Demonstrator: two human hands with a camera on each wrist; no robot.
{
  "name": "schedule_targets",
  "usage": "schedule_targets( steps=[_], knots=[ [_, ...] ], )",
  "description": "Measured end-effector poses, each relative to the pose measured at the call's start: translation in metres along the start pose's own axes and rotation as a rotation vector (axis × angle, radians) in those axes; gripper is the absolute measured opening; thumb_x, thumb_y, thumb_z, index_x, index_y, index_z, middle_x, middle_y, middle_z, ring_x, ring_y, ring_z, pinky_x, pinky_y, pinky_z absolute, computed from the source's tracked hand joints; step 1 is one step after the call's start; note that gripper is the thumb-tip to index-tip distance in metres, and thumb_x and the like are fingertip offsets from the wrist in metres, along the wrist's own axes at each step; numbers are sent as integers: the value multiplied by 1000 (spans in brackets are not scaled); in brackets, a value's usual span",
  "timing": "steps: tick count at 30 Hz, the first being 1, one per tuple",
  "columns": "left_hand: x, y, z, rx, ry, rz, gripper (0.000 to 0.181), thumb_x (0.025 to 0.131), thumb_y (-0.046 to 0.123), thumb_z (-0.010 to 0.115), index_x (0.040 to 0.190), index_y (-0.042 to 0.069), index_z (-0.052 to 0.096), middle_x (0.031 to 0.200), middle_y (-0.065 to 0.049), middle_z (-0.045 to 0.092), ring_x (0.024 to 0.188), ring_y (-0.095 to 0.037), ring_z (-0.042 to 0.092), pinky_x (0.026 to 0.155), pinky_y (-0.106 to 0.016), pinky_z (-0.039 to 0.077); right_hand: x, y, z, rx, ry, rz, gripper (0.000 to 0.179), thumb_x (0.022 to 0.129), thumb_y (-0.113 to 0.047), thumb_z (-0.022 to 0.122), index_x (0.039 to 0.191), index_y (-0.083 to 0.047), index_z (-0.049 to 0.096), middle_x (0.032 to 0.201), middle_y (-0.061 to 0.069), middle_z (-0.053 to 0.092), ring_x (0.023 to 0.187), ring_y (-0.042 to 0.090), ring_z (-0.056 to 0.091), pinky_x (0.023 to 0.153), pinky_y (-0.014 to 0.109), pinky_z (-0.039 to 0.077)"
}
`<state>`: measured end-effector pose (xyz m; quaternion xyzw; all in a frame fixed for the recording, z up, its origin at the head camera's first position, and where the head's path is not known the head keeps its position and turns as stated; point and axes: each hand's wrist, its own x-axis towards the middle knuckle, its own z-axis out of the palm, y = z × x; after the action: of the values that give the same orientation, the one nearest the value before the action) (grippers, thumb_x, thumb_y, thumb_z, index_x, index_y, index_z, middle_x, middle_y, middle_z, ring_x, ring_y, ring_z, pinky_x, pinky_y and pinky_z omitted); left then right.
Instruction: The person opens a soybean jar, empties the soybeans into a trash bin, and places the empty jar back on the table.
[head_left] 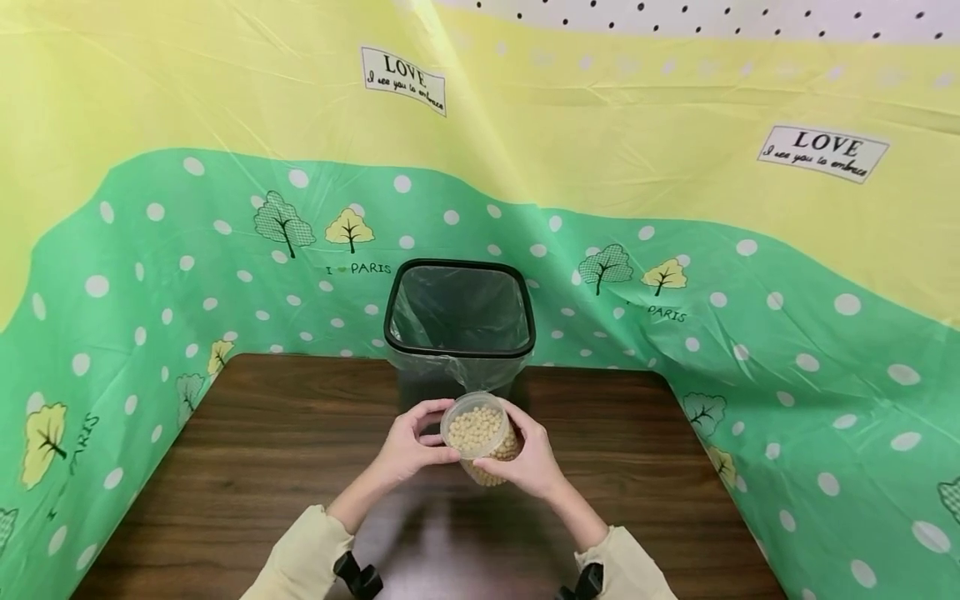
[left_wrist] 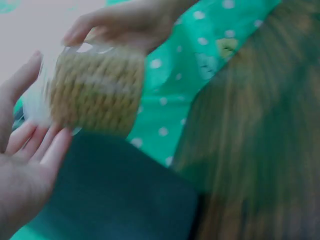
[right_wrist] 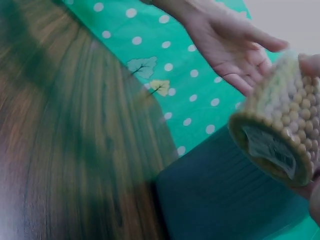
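Note:
A clear plastic jar full of round beige beans is held tilted over the table between my hands. My right hand grips its body from the right. The thumb and fingers of my left hand are curled round the clear round lid at the jar's top. In the left wrist view, the beans show through the wall, with the lid end toward the left hand. A label with a barcode is on the jar's base in the right wrist view.
Just beyond the jar stands a dark square trash bin, lined with a clear plastic bag. It is on a dark wood table. A green and yellow patterned cloth hangs behind and at both sides.

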<state>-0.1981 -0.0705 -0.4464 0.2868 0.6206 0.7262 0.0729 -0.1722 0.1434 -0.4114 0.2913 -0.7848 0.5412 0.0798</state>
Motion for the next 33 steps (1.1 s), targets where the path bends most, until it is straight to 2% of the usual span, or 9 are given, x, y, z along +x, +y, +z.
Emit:
schedule_targets(
  steps=[2,6,8,10,16,19,23,28,33],
  knots=[
    [1,1,-1,7,-13,-4,65,72,10,77,123,-11,43,122,-31,45,105,-14,55,79,-32,51,0,1,-2,31,-10,7,71,62,3,78,125,9,45,113,26,56,97,25,56,81,23,46],
    [5,4,-8,-34,-158,5,67,73,10,75,126,-13,40,124,-33,42,107,-17,54,79,-33,51,-1,3,-6,141,-109,15,66,64,7,73,124,13,44,110,29,54,94,15,56,78,24,47],
    [6,5,-9,-49,-213,2,73,73,11,76,129,-13,36,128,-34,38,110,-18,51,80,-34,51,-1,3,-6,142,-129,6,66,65,7,73,123,13,44,110,30,54,94,14,56,78,24,47],
    [7,5,-10,-39,-225,2,77,73,15,77,131,-13,34,131,-33,36,113,-19,50,82,-33,50,-1,3,-5,129,-114,1,67,64,7,74,124,13,43,111,30,53,96,18,56,80,24,47],
    [8,6,-7,109,-121,31,76,67,14,81,129,-8,41,128,-25,43,113,-24,49,84,-31,49,-3,2,5,0,27,-34,74,58,3,81,123,9,47,113,25,56,98,33,55,83,23,45],
    [10,6,-6,179,-53,61,71,65,5,81,126,-6,46,123,-23,46,112,-31,49,84,-33,49,-4,4,11,-46,113,-47,75,55,1,83,122,9,48,112,24,57,97,35,56,83,23,46],
    [12,6,-4,215,41,85,68,65,-4,78,125,-5,47,121,-22,48,114,-35,47,87,-34,48,-5,7,18,-64,216,-46,76,54,2,84,121,11,49,111,24,58,96,35,57,82,21,46],
    [10,9,-10,240,134,87,68,64,-4,79,124,-4,49,121,-21,50,113,-23,49,86,-28,48,-6,11,21,-38,267,-38,75,54,4,83,121,12,48,113,25,56,98,36,55,85,16,43],
    [-3,19,-23,284,220,90,68,61,-10,78,122,-7,49,120,-23,50,108,-9,51,85,-23,47,-8,14,18,-36,290,-50,75,55,5,81,122,12,47,116,27,54,101,40,54,86,15,42]
  ],
)
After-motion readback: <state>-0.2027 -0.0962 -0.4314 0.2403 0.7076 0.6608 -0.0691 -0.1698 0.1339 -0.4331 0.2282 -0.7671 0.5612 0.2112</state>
